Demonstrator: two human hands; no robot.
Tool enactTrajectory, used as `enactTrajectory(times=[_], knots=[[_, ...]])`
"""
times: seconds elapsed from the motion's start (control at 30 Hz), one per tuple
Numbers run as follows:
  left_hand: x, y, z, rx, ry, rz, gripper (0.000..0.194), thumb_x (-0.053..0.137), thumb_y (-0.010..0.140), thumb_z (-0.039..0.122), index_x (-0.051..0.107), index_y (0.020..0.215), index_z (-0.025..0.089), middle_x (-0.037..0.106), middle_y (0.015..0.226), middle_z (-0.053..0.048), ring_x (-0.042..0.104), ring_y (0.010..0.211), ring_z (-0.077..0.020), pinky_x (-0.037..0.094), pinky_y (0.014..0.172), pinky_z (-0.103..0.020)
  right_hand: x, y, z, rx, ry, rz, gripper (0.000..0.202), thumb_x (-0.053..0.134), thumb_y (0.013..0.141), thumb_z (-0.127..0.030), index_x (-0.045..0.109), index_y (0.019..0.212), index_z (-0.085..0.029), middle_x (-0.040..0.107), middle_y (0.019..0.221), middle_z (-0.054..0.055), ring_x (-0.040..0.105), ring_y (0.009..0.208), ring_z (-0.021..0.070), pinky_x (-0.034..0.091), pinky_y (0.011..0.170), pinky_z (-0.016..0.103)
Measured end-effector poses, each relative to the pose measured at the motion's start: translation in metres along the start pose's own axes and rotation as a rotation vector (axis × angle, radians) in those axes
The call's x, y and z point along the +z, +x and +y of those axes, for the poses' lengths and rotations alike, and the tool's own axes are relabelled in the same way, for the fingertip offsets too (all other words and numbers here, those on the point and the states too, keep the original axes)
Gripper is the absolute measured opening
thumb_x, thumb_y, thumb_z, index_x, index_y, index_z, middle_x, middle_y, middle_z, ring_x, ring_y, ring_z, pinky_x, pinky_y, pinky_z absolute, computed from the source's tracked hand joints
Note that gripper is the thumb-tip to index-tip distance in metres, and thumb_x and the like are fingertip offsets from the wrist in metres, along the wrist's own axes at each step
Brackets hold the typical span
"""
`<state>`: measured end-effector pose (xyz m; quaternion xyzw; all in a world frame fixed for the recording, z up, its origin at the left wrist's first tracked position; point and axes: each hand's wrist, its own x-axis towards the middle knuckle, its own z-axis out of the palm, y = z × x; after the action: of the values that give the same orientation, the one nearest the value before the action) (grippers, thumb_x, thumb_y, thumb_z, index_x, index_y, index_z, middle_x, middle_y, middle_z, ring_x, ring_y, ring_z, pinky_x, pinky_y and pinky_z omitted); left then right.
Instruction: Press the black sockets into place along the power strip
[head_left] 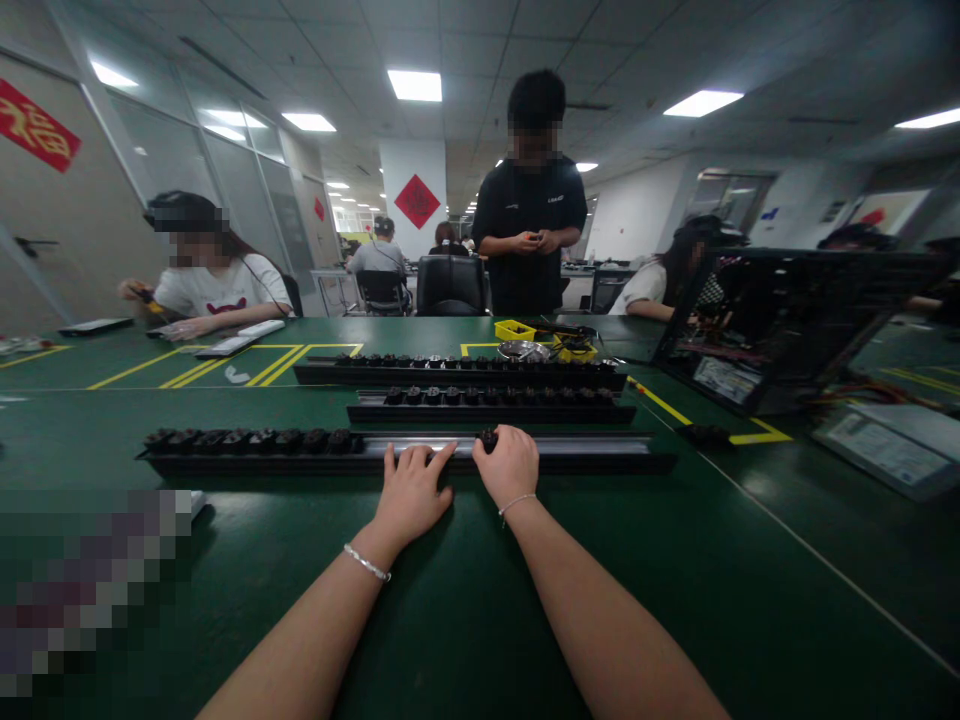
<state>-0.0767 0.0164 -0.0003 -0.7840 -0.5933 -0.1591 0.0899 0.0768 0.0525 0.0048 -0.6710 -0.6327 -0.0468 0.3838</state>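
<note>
A long black channel [592, 463] with a shiny metallic inner floor lies across the green table before me. Its left half carries a row of several small black round parts [262, 440]; the right half shows bare floor. My left hand [414, 490] rests on the channel's front edge, fingers spread, with nothing seen in it. Just to its right, my right hand [511, 465] pinches one small black part [489, 438] between thumb and fingers over the bare stretch. The part's exact kind is too small to tell, and fingers cover some of it.
Behind lie two more black channels, a shorter one [487, 413] and a longer one [450, 377], both holding similar parts. Farther back are a yellow tray [514, 330] and a metal bowl [525, 350]. An open computer case [750, 330] stands right. One person [532, 200] stands opposite; others sit.
</note>
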Motion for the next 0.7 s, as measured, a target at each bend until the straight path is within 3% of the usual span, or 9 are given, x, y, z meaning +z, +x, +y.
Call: enactTrajectory(times=[0.7], knots=[[-0.0021,0.0009,0.0007,-0.001,-0.024,-0.013,0.061,0.053,0.076,0.034,0.036,0.135,0.032,0.055,0.115,-0.006,0.044,0.115,-0.0266,0.007,0.107,-0.055,-0.0064,0.0029,0.0099,0.053,-0.009,0.014,0.018,0.052,0.074,-0.034,0.057,0.078,-0.017,0.063,0.082,0.009,0.054,0.088,0.0217,0.032,0.086,0.034]])
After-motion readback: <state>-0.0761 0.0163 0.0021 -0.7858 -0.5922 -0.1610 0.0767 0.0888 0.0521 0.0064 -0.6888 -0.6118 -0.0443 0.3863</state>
